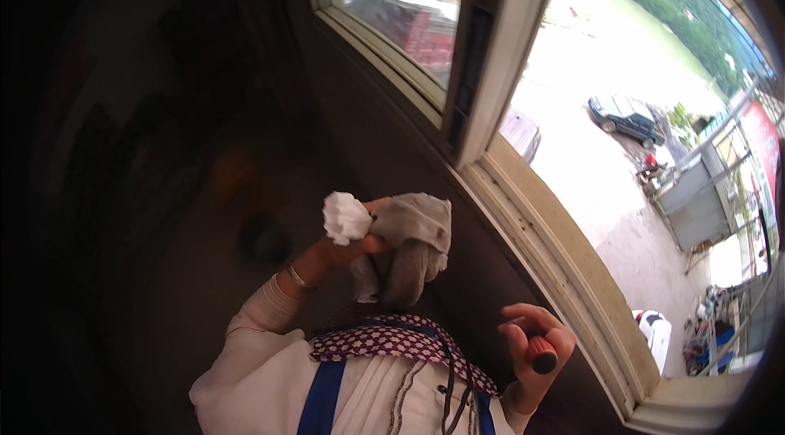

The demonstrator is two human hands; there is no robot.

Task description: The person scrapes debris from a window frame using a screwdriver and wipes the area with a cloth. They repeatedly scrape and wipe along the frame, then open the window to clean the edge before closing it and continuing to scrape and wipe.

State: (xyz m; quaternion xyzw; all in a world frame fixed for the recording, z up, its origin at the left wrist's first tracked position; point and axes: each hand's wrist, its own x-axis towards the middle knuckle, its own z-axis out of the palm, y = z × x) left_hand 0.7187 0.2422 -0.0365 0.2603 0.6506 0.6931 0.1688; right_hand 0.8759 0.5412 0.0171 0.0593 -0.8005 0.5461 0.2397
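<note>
My left hand point(334, 253), with a bracelet at the wrist, grips a damp-looking greyish cloth point(418, 221), whose lower folds hang down. A crumpled white wad point(346, 218), perhaps tissue or foam, is held in the same hand, to the left of the cloth. By the window sill, my right hand point(543, 337) is closed around the red handle of a tool point(542, 351) with a black end cap. The tool's other end is hidden behind my fingers.
On the right a sliding window stands open, with its track and sill point(555, 272) running beside me. The frame post point(490, 67) rises ahead. Outside are a dark car point(625, 119) and a metal bin point(699, 202). The room at left is dark, with a blurred round object point(264, 237) below.
</note>
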